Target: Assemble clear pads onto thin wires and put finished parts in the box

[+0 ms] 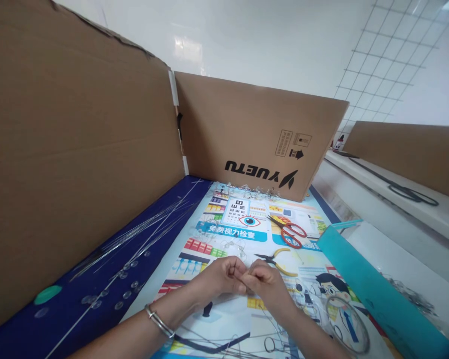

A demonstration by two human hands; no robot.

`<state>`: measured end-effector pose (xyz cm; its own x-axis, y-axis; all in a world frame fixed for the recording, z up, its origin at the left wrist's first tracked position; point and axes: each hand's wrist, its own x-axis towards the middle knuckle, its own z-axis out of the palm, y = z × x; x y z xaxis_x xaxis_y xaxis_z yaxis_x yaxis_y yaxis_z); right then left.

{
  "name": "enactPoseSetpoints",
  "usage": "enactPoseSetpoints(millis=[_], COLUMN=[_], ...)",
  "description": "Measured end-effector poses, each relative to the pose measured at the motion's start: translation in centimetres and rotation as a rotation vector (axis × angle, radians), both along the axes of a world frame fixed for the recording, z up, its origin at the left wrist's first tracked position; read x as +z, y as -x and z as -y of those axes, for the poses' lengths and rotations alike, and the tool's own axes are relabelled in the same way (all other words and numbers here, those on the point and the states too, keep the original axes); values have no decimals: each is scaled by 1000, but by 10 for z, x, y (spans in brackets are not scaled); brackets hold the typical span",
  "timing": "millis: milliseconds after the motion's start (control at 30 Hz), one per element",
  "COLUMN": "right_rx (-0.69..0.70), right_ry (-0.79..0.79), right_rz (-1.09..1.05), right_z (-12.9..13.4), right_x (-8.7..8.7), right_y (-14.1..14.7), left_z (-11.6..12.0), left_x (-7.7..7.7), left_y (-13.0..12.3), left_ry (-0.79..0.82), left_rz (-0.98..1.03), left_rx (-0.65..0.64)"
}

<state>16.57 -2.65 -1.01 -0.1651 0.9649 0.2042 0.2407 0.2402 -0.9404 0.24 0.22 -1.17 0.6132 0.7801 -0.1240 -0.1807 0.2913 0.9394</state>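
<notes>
Both hands meet over the printed mat, fingertips together. My left hand has its fingers curled and pinched, with a silver bangle on the wrist. Touching it from the right, my right hand is also in a pinch. What the fingers hold is too small to make out. Just beyond the hands lie pliers with yellow handles, and behind them scissors with red handles. Thin wires lie on the mat near the front edge.
Cardboard panels stand at the left and back. On the blue strip at left are long wires, clear beads and a green piece. A teal-sided box with metal bits stands right. A wire coil lies beside it.
</notes>
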Motion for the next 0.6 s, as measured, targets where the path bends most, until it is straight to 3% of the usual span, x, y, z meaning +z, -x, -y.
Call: enactPoseSetpoints(millis=[200, 600], right_rx=[105, 170], right_ry=[29, 119], right_rz=[-95, -198], right_z=[1, 2], right_x=[9, 27], right_y=[-3, -11], left_z=[6, 11], left_x=[10, 12], left_y=[4, 3], left_ry=[165, 170], left_rz=[120, 187], left_rx=[-112, -135])
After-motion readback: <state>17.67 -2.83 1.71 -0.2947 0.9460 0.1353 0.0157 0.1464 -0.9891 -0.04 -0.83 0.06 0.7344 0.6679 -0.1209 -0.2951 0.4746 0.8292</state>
